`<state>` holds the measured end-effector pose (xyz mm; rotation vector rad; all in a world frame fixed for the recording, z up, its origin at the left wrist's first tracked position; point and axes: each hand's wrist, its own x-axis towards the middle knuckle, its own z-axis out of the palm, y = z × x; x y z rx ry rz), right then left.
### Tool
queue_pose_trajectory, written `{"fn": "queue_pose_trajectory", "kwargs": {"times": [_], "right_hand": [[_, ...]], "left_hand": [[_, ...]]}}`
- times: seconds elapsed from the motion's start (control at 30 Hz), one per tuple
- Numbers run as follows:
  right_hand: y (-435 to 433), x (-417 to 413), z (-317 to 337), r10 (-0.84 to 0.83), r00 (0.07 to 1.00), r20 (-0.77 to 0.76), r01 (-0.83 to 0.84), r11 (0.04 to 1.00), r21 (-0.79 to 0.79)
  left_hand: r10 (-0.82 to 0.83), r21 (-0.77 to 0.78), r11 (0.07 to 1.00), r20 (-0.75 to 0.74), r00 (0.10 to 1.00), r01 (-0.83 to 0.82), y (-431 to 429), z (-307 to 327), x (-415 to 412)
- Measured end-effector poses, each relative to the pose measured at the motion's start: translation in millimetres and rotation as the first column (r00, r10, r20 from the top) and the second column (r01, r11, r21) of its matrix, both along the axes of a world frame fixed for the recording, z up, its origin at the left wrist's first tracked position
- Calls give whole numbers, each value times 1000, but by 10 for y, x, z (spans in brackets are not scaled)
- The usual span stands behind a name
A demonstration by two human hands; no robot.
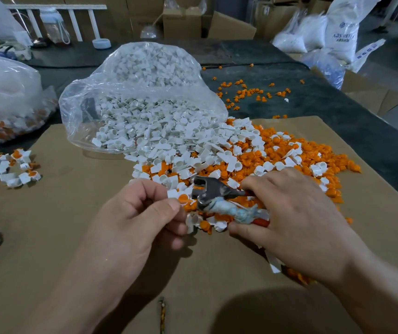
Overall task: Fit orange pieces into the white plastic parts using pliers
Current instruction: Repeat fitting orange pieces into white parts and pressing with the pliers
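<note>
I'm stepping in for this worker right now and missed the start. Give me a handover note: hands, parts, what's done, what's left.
Left hand: pinches a white part beside the pliers' head.
Right hand: grips the pliers by the handles, head pointing left over the pile.
Stock: white parts spill from the clear bag onto the cardboard, mixed with loose orange pieces towards the right.
Done: a heap of fitted parts at the cardboard's left edge.
Left: most of the pile is unfitted. Whether the pinched part has its orange piece cannot be seen.
</note>
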<state>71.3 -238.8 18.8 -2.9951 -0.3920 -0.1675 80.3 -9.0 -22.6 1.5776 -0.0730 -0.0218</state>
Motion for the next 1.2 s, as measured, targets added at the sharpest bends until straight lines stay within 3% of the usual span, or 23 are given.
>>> {"fn": "queue_pose_trajectory", "kwargs": {"times": [0.13, 0.23, 0.33, 0.43, 0.53, 0.83, 1.0, 1.2], "right_hand": [[37, 58, -26, -45, 999, 18, 46, 998, -36], [33, 36, -4, -40, 993, 114, 35, 998, 52], [132, -37, 31, 66, 974, 217, -110, 975, 196], [246, -88, 25, 209, 951, 227, -257, 943, 209], [240, -113, 50, 264, 942, 208, -303, 934, 188], [288, -114, 116, 362, 932, 6, -361, 926, 109], [257, -149, 92, 352, 936, 11, -339, 891, 302], [239, -169, 88, 344, 937, 66, -344, 868, 358]], "left_hand": [[-8, 13, 1000, -108, 994, 10, -64, -20, -35], [-1, -31, 1000, -130, 991, -3, -76, -4, -48], [-45, -55, 998, -80, 996, 41, -151, 84, -95], [-102, -93, 991, -25, 994, 99, -176, 93, -110], [-174, -86, 981, 3, 985, 173, -166, 88, -112], [-233, 191, 955, 17, 972, 226, -119, 108, -156], [-241, 530, 845, 261, 935, 70, -101, 208, -224], [-296, 606, 796, 399, 868, -7, -151, 317, -266]]}}
